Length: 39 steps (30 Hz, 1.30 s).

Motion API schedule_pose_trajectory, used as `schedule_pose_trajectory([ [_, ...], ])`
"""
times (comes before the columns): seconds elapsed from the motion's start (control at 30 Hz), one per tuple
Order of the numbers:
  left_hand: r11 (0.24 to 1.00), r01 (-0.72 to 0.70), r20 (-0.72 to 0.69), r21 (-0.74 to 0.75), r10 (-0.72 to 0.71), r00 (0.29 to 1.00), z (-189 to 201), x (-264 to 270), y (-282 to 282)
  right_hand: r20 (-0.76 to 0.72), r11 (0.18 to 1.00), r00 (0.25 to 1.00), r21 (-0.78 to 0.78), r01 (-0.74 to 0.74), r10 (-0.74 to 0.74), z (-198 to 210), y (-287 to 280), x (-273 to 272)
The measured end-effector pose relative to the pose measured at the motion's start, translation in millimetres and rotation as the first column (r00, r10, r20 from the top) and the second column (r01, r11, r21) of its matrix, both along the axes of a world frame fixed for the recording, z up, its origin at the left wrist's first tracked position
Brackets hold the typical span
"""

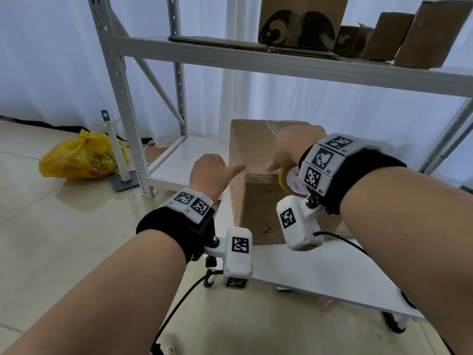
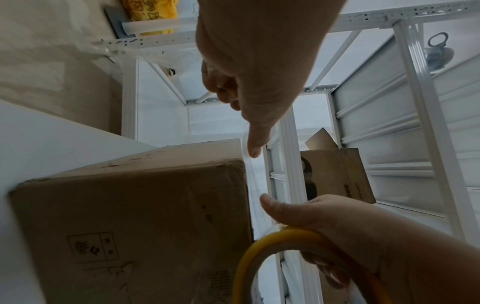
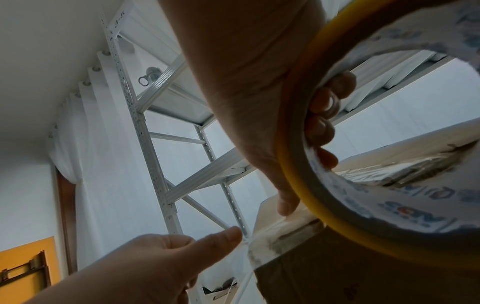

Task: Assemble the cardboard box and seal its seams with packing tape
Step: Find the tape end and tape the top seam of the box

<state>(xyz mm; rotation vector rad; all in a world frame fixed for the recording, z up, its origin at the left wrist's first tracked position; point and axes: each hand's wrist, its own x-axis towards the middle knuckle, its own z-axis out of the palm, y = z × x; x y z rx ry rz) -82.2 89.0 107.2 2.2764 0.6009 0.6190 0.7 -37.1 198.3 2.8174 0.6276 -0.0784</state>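
Observation:
A brown cardboard box (image 1: 256,201) stands closed on a low white table (image 1: 320,272). My left hand (image 1: 212,172) is at its near left top corner, fingers curled into a fist, thumb stretched out. In the left wrist view that thumb (image 2: 253,152) touches a clear tape strip (image 2: 255,181) running along the box (image 2: 130,205) top edge. My right hand (image 1: 291,147) grips a yellow-rimmed tape roll (image 1: 288,180), fingers through its core (image 3: 322,127). Its thumb (image 3: 285,205) presses the strip (image 3: 272,242) down on the edge.
A grey metal rack (image 1: 122,98) rises behind the table. Its upper shelf (image 1: 281,65) carries flat cardboard and several boxes (image 1: 302,19). On the tiled floor to the left lie a yellow plastic bag (image 1: 82,157) and a white post on a grey base (image 1: 116,152).

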Motion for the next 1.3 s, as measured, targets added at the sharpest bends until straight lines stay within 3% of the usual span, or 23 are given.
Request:
schedule_pose_trajectory([
  [0.2,0.998,0.011,0.016,-0.059,-0.01,1.0,1,2,-1,-0.068,1.0,0.997,0.014,0.022,-0.021,1,3,10],
  [0.43,0.995,0.017,0.002,-0.1,-0.017,1.0,-5,4,-4,0.044,0.998,0.997,0.019,-0.064,0.063,-27,1,40],
  [0.6,0.982,0.009,-0.074,-0.187,-0.023,0.997,-11,2,-6,0.048,0.987,0.987,-0.047,-0.151,0.153,-21,7,29],
  [0.67,0.956,-0.005,-0.182,-0.293,-0.051,0.982,-14,-2,-7,-0.019,0.981,0.997,-0.18,-0.073,0.071,-14,13,20],
  [0.73,0.892,-0.033,-0.251,-0.45,-0.091,0.964,-18,-6,-9,-0.037,0.976,0.999,-0.219,-0.018,0.01,-11,19,20],
  [0.87,0.773,-0.04,-0.239,-0.633,-0.146,0.96,-24,-7,-16,-0.036,0.979,0.999,-0.203,-0.03,0.023,-18,16,24],
  [1.0,0.756,-0.026,-0.221,-0.654,-0.159,0.962,-32,-1,-21,-0.031,0.996,0.998,-0.064,-0.061,0.059,-28,12,29],
  [1.17,0.767,-0.042,-0.233,-0.641,-0.143,0.962,-34,2,-21,-0.02,0.971,0.996,0.226,-0.08,0.087,-29,-3,16],
  [1.23,0.773,-0.041,-0.227,-0.633,-0.135,0.965,-33,2,-22,-0.074,0.98,0.997,0.198,-0.023,0.039,-25,0,10],
  [1.3,0.797,-0.04,-0.24,-0.603,-0.133,0.962,-32,2,-22,-0.127,0.999,0.991,0.011,0.049,-0.047,-15,6,3],
])
